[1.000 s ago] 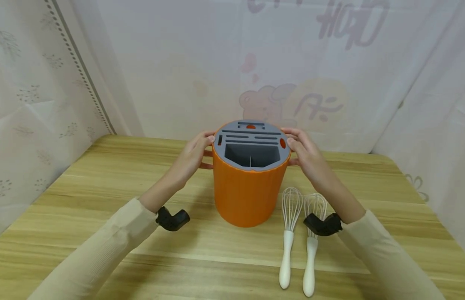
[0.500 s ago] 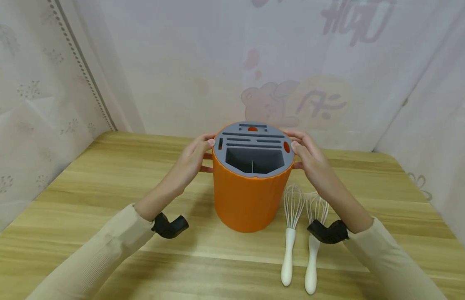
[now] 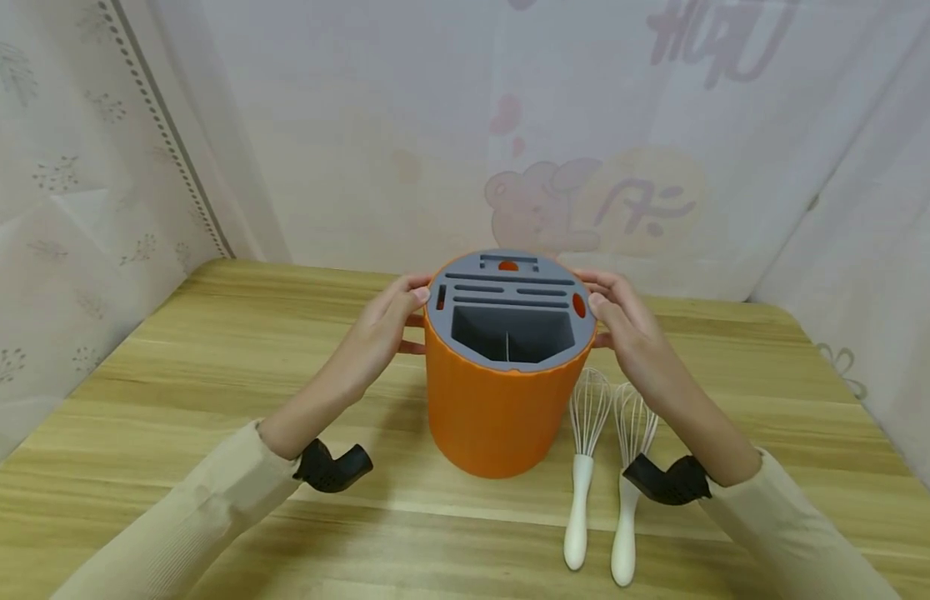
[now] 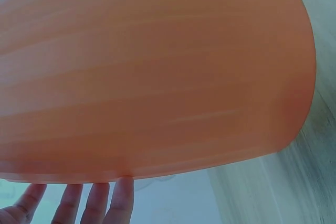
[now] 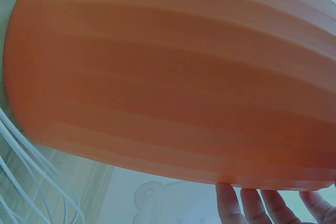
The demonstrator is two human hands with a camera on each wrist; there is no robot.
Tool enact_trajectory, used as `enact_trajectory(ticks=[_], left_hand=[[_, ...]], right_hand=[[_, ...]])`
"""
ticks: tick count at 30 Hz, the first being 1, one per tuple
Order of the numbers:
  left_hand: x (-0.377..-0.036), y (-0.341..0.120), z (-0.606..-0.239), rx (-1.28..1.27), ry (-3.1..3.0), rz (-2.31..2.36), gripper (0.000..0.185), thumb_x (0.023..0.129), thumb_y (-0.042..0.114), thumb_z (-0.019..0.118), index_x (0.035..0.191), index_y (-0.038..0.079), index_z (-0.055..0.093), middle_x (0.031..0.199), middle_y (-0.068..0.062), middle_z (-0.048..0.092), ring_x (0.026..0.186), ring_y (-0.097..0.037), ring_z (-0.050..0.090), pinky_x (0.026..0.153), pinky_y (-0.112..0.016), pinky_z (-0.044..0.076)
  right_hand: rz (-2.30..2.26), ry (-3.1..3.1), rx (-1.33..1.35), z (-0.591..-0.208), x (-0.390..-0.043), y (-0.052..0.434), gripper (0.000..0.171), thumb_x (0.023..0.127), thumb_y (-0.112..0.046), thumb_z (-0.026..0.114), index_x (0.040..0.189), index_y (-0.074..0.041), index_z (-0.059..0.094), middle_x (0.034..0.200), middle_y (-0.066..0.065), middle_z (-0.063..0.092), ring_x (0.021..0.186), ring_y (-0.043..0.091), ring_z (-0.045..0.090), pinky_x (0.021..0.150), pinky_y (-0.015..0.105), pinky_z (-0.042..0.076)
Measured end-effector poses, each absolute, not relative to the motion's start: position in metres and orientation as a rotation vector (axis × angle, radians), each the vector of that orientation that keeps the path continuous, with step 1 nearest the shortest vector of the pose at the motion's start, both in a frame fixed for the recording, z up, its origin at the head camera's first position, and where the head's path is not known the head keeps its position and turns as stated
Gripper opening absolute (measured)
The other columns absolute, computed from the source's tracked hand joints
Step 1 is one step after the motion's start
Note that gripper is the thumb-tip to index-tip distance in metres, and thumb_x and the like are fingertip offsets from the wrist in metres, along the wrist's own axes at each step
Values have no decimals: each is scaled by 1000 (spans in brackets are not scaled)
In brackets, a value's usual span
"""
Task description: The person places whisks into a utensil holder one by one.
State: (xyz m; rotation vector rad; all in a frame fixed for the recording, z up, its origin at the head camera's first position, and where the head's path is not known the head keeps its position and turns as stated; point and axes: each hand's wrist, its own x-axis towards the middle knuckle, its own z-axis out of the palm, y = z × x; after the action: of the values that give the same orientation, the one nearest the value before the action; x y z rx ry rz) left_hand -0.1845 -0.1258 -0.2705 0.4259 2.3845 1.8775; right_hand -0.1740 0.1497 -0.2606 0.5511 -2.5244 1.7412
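An orange utensil holder with a grey slotted top is on the wooden table, between both hands. My left hand grips its left side near the rim, thumb at the top edge. On the opposite side my right hand holds it in the same way. Both wrist views are mostly filled by the holder's ribbed orange wall, with the fingertips touching its far side. The large front compartment has a thin divider and shows nothing in it.
Two whisks with white handles lie right of the holder: one whisk is close to it, the other whisk is partly behind the right wrist camera. A printed curtain hangs behind the wooden table.
The utensil holder has come a little closer to me, both hands moving with it and keeping their hold. The whisks stay in place; the head view has shifted slightly.
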Motion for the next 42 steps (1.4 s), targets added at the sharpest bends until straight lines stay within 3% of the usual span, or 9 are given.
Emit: enact_trajectory(ticks=[42], left_hand=[[-153,-133,-269,457,2311,1874,40,97,30,36,132,15,47,124,-10,54,107,-26,55,82,-38,53]], right_hand=[[1678,-2519,653,-261,-138,153,38,102,-27,30,137,-13,36,127,5,47,106,15,54,82,24,49]])
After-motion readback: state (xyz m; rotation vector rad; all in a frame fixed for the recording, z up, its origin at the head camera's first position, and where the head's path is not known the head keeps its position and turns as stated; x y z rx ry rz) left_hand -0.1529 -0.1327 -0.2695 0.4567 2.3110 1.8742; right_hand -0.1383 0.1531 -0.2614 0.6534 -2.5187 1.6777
